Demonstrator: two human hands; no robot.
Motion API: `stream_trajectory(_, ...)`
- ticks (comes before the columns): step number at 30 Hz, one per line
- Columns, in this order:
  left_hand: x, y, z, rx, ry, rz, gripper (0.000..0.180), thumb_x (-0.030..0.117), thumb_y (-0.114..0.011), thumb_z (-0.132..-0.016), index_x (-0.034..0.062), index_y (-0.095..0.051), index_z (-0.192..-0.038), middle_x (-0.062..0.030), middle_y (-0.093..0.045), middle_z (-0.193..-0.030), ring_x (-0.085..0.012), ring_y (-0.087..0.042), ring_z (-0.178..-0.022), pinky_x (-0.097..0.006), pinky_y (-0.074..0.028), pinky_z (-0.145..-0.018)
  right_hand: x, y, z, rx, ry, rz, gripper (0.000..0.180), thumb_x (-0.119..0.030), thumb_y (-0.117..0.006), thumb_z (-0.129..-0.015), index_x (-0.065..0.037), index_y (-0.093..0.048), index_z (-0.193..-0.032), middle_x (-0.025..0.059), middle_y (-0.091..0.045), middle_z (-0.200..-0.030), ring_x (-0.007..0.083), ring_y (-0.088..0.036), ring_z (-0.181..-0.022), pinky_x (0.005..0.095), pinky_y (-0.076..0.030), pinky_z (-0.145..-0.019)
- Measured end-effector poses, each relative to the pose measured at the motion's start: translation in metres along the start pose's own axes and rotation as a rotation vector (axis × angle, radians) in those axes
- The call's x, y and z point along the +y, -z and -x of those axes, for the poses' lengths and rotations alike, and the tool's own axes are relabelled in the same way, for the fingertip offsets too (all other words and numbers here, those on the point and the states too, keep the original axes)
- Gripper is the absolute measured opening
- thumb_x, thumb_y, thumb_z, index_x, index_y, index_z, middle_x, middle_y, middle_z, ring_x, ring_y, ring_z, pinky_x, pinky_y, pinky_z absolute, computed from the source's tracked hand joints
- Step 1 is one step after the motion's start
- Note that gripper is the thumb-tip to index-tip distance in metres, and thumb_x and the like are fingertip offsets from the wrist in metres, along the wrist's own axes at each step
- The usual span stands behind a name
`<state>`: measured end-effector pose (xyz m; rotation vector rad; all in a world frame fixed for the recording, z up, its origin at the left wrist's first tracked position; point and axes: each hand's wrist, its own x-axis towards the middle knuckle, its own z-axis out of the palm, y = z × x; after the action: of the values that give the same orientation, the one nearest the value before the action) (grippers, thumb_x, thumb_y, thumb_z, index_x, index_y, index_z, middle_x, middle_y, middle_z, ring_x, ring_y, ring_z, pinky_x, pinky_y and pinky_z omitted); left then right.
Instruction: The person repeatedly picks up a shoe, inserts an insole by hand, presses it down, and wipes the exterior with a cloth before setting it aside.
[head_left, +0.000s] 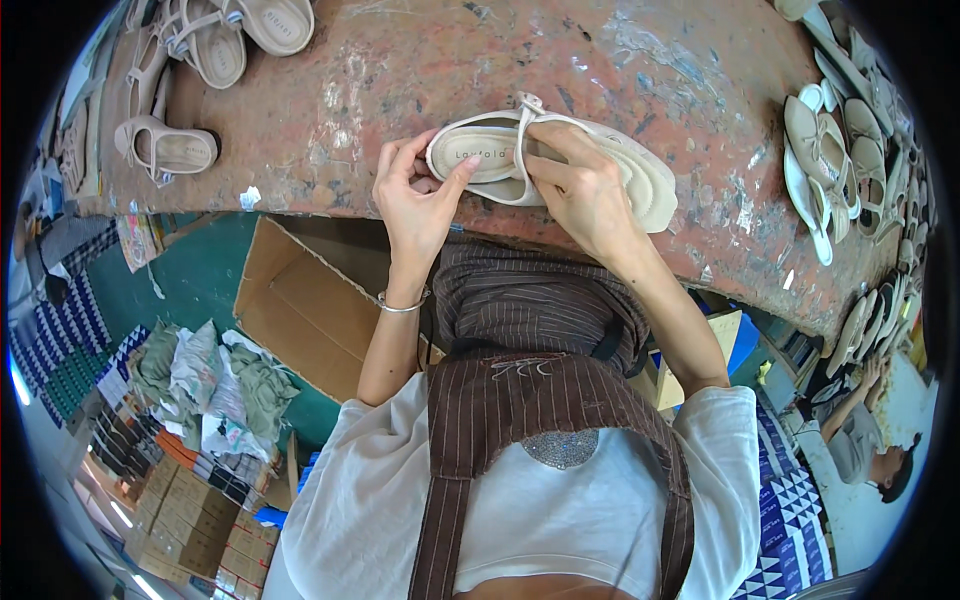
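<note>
A beige strapped sandal (640, 175) lies on its side near the front edge of a worn reddish worktable (420, 70). My left hand (418, 200) grips its heel end, thumb pressed on the insole. My right hand (585, 185) lies over the middle of the shoe, with fingers pinching the thin strap near its small buckle (527, 102). Both forearms rise from the lower edge, a metal bangle (402, 305) on the left wrist.
More beige sandals lie at the table's far left (170, 148) and in rows along its right edge (835, 160). Below the table sit an open cardboard box (300, 305), a pile of cloth (215, 385) and stacked cartons (185, 500). Another person (865, 440) sits at lower right.
</note>
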<state>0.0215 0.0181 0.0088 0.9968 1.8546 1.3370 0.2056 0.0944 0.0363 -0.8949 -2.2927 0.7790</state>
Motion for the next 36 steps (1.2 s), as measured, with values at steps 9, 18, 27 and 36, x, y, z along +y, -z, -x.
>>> stream_trajectory(9, -0.009, 0.000, -0.013, 0.002, 0.178, 0.073, 0.019, 0.004, -0.075, -0.087, -0.0063, -0.067, -0.101, -0.0049, -0.067, -0.076, -0.0047, -0.057, -0.054, -0.019, -0.044, -0.041, 0.006, -0.009, 0.000, -0.177, 0.152, 0.169, 0.031, -0.003, -0.062, -0.075, -0.002, -0.068, -0.106, 0.0095, -0.063, -0.108, 0.0265, -0.063, -0.101, 0.0373, -0.053, -0.088)
stream_trajectory(18, -0.003, 0.000, -0.024, -0.003, 0.112, -0.071, 0.004, 0.000, -0.067, -0.087, -0.0044, -0.066, -0.085, -0.0027, -0.061, -0.066, -0.0046, -0.051, -0.050, -0.026, -0.043, -0.037, -0.019, 0.003, 0.007, -0.332, 0.032, 0.402, 0.056, 0.002, -0.060, -0.071, -0.007, -0.066, -0.125, 0.0096, -0.065, -0.126, 0.0260, -0.061, -0.119, 0.0410, -0.042, -0.110)
stream_trajectory(27, 0.010, -0.014, 0.013, -0.211, 0.086, -0.218, 0.010, 0.004, -0.066, -0.083, 0.0030, -0.057, -0.080, -0.0127, -0.062, -0.061, -0.0200, -0.061, -0.051, -0.038, -0.047, -0.051, 0.009, 0.040, -0.004, 0.307, -0.237, 0.537, 0.020, -0.010, -0.068, -0.077, -0.007, -0.075, -0.096, 0.0086, -0.072, -0.102, 0.0264, -0.066, -0.109, 0.0494, -0.030, -0.115)
stream_trajectory(36, 0.050, -0.069, 0.083, -0.419, -0.677, -0.570, 0.048, 0.030, -0.079, -0.076, 0.0018, -0.063, -0.111, -0.0184, -0.058, -0.124, -0.0350, -0.051, -0.122, -0.053, -0.040, -0.101, -0.017, 0.067, 0.021, 0.147, -0.166, 0.247, 0.027, 0.009, -0.065, -0.067, -0.004, -0.066, -0.091, 0.0177, -0.064, -0.121, 0.0367, -0.060, -0.119, 0.0488, -0.042, -0.107)
